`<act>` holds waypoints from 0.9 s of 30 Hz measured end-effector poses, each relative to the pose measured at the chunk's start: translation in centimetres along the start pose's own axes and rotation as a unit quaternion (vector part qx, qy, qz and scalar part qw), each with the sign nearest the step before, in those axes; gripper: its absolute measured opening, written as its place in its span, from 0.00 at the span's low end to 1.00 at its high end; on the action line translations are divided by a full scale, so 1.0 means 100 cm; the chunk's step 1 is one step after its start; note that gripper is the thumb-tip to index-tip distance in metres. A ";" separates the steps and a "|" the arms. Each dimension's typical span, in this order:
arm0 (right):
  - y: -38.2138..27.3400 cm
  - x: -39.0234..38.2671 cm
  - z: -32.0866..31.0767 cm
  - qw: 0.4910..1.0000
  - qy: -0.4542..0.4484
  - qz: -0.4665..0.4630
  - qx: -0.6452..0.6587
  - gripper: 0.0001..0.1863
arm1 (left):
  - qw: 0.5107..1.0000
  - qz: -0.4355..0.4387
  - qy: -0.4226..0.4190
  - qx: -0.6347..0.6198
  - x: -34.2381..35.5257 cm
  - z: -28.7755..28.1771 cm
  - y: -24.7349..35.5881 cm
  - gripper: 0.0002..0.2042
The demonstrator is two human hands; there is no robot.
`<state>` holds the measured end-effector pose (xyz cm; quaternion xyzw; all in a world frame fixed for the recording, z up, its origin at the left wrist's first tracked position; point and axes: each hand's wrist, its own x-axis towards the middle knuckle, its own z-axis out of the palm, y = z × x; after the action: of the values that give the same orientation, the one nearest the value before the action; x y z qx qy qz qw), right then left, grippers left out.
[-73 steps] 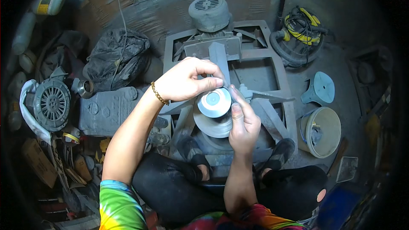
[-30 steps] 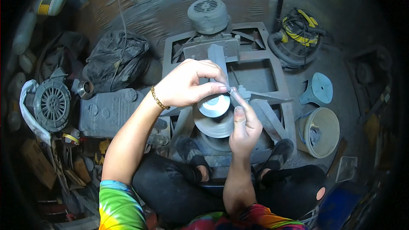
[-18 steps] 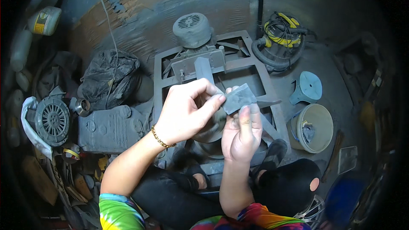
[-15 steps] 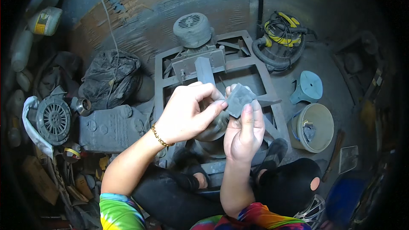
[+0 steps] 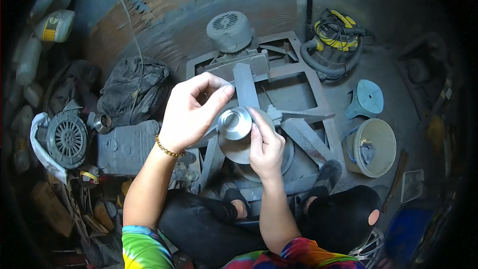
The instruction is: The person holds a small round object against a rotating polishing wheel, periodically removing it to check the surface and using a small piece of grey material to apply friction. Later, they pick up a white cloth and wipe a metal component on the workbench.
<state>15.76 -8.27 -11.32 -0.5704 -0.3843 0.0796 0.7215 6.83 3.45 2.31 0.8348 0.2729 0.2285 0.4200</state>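
Note:
My left hand [image 5: 196, 112], with a gold-coloured chain bracelet [image 5: 168, 148] at its wrist, is raised over the left of the machine frame. Its thumb and index finger are pinched together; whatever lies between them cannot be made out. To its right, the fingertips of my right hand [image 5: 267, 147] are closed beside a shiny stepped metal ring [image 5: 240, 132] with a round hole. The ring shows above a wider flat round disc [image 5: 234, 153] on the machine. Whether the right fingers grip the ring or something thin beside it, I cannot tell. The grey sheet seen earlier is not discernible.
A dusty motor [image 5: 229, 34] is mounted at the back of the metal frame [image 5: 309, 89]. On the right are a vacuum cleaner [image 5: 333, 55], a light-blue stool [image 5: 368, 98] and a bucket [image 5: 386, 157]. A blower [image 5: 66, 140] and a black bag [image 5: 130, 89] are on the left.
The grey sheet between both hands is no longer plainly visible. My left hand has moved left and up, my right hand left and slightly down. The metal ring has come into view.

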 end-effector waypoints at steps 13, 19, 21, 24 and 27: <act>0.003 -0.001 0.000 0.999 -0.003 -0.034 -0.028 0.17 | 0.990 0.049 -0.058 0.118 0.008 0.000 -0.008 0.10; 0.001 0.000 0.001 0.998 0.004 -0.055 -0.040 0.16 | 0.971 0.115 -0.118 0.174 0.021 0.008 -0.029 0.16; 0.001 0.001 0.001 0.998 0.004 -0.057 -0.040 0.16 | 0.975 0.130 -0.109 0.146 0.023 0.014 -0.036 0.25; 0.000 0.002 -0.001 0.997 0.005 -0.061 -0.044 0.17 | 0.978 0.121 -0.113 0.128 0.027 0.017 -0.041 0.27; 0.001 0.002 -0.001 0.997 0.004 -0.061 -0.045 0.17 | 0.976 0.122 -0.123 0.130 0.030 0.017 -0.040 0.28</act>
<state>15.97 -8.19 -11.29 -0.5784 -0.4184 0.0158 0.7001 9.04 6.46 -1.46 0.9308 0.1428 0.1360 0.3076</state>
